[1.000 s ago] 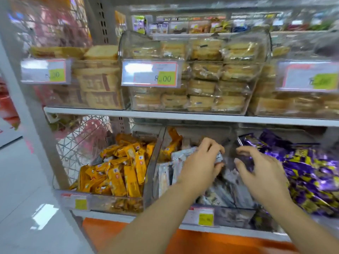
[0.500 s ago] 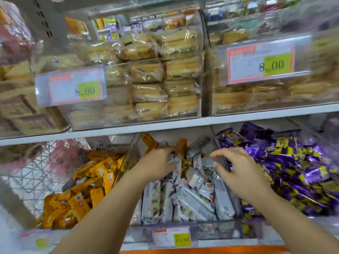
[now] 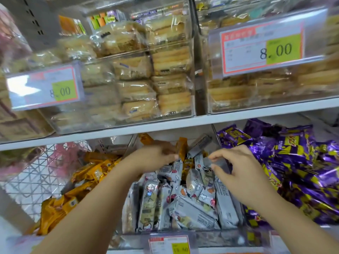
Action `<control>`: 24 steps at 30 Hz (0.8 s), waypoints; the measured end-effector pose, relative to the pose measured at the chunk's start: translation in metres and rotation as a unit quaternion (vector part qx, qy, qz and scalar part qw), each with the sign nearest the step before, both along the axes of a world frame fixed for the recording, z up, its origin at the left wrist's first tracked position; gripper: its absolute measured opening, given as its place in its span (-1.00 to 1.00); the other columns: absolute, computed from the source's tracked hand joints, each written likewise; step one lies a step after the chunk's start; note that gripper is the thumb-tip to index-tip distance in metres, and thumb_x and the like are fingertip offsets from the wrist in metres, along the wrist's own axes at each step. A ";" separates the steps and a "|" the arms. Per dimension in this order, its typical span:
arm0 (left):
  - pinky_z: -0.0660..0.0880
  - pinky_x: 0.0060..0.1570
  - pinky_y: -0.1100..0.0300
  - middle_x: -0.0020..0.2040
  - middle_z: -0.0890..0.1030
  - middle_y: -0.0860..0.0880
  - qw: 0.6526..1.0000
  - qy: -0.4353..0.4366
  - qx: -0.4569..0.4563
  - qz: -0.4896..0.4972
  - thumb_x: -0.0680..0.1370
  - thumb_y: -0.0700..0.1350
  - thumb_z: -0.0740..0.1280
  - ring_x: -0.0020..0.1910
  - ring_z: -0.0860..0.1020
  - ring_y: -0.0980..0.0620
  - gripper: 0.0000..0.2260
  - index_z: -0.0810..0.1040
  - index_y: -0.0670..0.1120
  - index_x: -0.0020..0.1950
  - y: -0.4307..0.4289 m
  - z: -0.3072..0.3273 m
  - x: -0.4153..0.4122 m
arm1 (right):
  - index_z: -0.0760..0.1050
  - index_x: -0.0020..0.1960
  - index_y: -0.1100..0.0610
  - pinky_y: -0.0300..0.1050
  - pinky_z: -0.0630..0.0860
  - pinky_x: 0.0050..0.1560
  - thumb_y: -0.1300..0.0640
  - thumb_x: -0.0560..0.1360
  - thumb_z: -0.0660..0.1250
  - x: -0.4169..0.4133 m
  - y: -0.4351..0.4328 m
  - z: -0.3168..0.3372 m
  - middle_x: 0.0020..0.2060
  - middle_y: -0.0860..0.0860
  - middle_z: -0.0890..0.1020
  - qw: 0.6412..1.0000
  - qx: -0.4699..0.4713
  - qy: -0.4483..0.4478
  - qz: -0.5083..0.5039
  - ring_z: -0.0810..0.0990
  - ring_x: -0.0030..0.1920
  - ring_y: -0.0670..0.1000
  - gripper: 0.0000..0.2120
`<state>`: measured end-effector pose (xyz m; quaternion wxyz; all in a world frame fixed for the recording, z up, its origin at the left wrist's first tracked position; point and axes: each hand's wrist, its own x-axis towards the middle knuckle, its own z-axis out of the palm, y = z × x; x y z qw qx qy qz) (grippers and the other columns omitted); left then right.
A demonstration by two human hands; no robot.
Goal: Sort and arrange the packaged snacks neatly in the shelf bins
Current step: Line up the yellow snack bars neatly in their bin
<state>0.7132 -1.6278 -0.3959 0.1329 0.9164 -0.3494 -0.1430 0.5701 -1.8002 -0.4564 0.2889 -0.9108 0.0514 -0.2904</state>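
The clear middle bin point(image 3: 183, 235) on the lower shelf holds several silver packets point(image 3: 185, 209), with a few orange packets point(image 3: 182, 148) standing at its back. My left hand point(image 3: 156, 157) reaches into the back of this bin. It is blurred, with bent fingers right at the upright orange packet, and any grip is unclear. My right hand point(image 3: 236, 169) hovers over the bin's right side by the clear divider. Its fingers are curved, and thumb and forefinger are slightly apart above the silver packets.
Orange packets point(image 3: 80, 189) fill the left bin and purple-and-yellow packets point(image 3: 293, 162) the right one. The white shelf board point(image 3: 201, 121) just above carries clear bins of wrapped cakes point(image 3: 137, 74) with 8.00 price tags point(image 3: 266, 50). A wire mesh panel point(image 3: 36, 176) stands at the left.
The view has moved closer and tilted up. Both my hands have gone deeper toward the back of the middle bin, the left one reaching the upright orange packets.
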 end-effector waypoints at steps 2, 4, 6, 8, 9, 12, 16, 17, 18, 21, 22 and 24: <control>0.41 0.06 0.23 0.31 0.47 0.05 0.999 -0.035 -0.025 0.032 0.58 0.07 0.26 0.20 0.46 0.07 -0.64 0.41 0.05 0.36 -0.023 -0.005 0.006 | 0.59 0.03 -0.04 -0.61 0.21 -0.01 0.13 0.45 0.40 0.001 -0.001 0.000 -0.20 -0.40 0.43 1.000 0.003 0.004 0.004 0.27 -0.01 -0.23 -0.83; 0.47 0.07 0.14 0.37 0.41 -0.02 0.999 -0.033 -0.020 0.037 0.56 0.02 0.31 0.19 0.47 -0.02 -0.55 0.31 0.07 0.43 -0.042 -0.011 0.013 | 0.59 0.03 -0.05 -0.59 0.21 -0.01 0.12 0.45 0.39 0.001 -0.003 0.000 -0.19 -0.39 0.45 1.000 0.012 0.007 0.010 0.29 0.00 -0.22 -0.83; 0.48 -0.03 0.13 0.39 0.36 -0.07 0.999 -0.025 0.026 0.032 0.56 -0.03 0.31 0.10 0.48 -0.04 -0.47 0.20 0.08 0.49 -0.056 -0.018 0.019 | 0.59 0.03 -0.05 -0.59 0.21 0.00 0.12 0.46 0.39 0.001 -0.005 -0.001 -0.19 -0.38 0.46 1.000 0.020 0.009 0.016 0.29 0.01 -0.22 -0.84; 0.51 -0.01 0.07 0.34 0.41 -0.11 0.998 -0.033 0.048 0.034 0.58 -0.07 0.27 0.07 0.49 -0.06 -0.53 0.23 0.04 0.47 -0.065 -0.023 0.022 | 0.58 0.02 -0.06 -0.58 0.21 0.00 0.11 0.46 0.38 0.001 -0.007 -0.001 -0.19 -0.38 0.47 0.999 0.024 0.005 0.021 0.29 0.01 -0.23 -0.84; 0.53 0.01 0.03 0.28 0.46 -0.12 0.997 -0.045 0.041 0.041 0.59 -0.09 0.23 0.06 0.51 -0.08 -0.61 0.30 0.03 0.41 -0.068 -0.025 0.024 | 0.58 0.03 -0.07 -0.58 0.22 0.00 0.10 0.46 0.38 0.001 -0.007 -0.001 -0.19 -0.39 0.47 0.999 0.025 0.006 0.023 0.29 0.02 -0.23 -0.84; 0.54 -0.15 0.07 0.08 0.53 -0.08 0.995 -0.061 -0.021 0.074 0.57 -0.10 0.18 -0.09 0.53 -0.05 -0.81 0.40 0.02 0.18 -0.069 -0.031 0.027 | 0.57 0.03 -0.08 -0.54 0.25 0.01 0.08 0.47 0.37 0.002 -0.010 -0.002 -0.19 -0.39 0.47 0.999 0.022 0.012 0.031 0.28 0.03 -0.22 -0.84; 0.42 -0.35 0.24 -0.09 0.50 0.00 0.979 -0.102 -0.143 0.108 0.54 -0.14 0.27 -0.18 0.53 0.03 -0.93 0.40 -0.01 -0.03 -0.059 -0.023 0.014 | 0.57 0.01 -0.10 -0.57 0.23 -0.03 0.10 0.46 0.37 0.004 -0.011 -0.003 -0.22 -0.39 0.46 0.998 0.045 0.008 0.032 0.28 0.00 -0.22 -0.84; 0.46 -0.27 0.21 -0.10 0.50 -0.01 0.972 -0.114 -0.171 0.115 0.53 -0.14 0.29 -0.13 0.54 0.01 -0.92 0.39 -0.03 -0.06 -0.054 -0.020 0.008 | 0.56 0.01 -0.10 -0.56 0.23 -0.03 0.10 0.46 0.38 0.005 -0.012 -0.003 -0.22 -0.39 0.46 0.999 0.044 0.007 0.030 0.29 -0.01 -0.21 -0.84; 0.49 -0.16 0.15 -0.10 0.50 -0.02 0.965 -0.122 -0.199 0.121 0.51 -0.12 0.32 -0.09 0.53 0.00 -0.88 0.38 -0.05 -0.07 -0.046 -0.017 0.000 | 0.57 0.00 -0.09 -0.55 0.24 -0.03 0.10 0.46 0.38 0.005 -0.012 -0.003 -0.22 -0.39 0.47 0.999 0.042 0.005 0.027 0.30 0.00 -0.19 -0.85; 0.45 -0.21 0.17 -0.15 0.51 -0.01 0.941 -0.157 -0.282 0.106 0.47 -0.11 0.39 -0.23 0.51 0.08 -0.77 0.41 -0.08 0.04 -0.013 -0.010 -0.021 | 0.59 -0.01 -0.01 -0.37 0.34 0.06 0.16 0.44 0.40 0.001 -0.008 -0.001 -0.19 -0.36 0.48 1.000 -0.005 -0.016 0.011 0.39 0.02 -0.11 -0.85; 0.39 -0.33 0.19 -0.22 0.50 -0.01 0.936 -0.172 -0.291 0.095 0.48 -0.11 0.38 -0.33 0.48 0.12 -0.77 0.39 -0.06 0.06 0.000 -0.009 -0.027 | 0.60 -0.01 0.02 -0.19 0.41 0.08 0.18 0.44 0.41 0.000 -0.003 0.001 -0.18 -0.29 0.51 0.999 -0.025 -0.026 0.006 0.43 0.03 -0.06 -0.85; 0.41 -0.38 0.16 -0.28 0.50 -0.04 0.930 -0.197 -0.300 0.085 0.51 -0.10 0.36 -0.36 0.48 0.10 -0.79 0.38 -0.04 0.06 0.027 -0.010 -0.035 | 0.61 -0.03 0.06 0.03 0.46 0.05 0.21 0.43 0.42 0.000 0.012 0.007 -0.16 -0.17 0.56 0.998 -0.045 -0.039 0.005 0.50 0.01 0.02 -0.86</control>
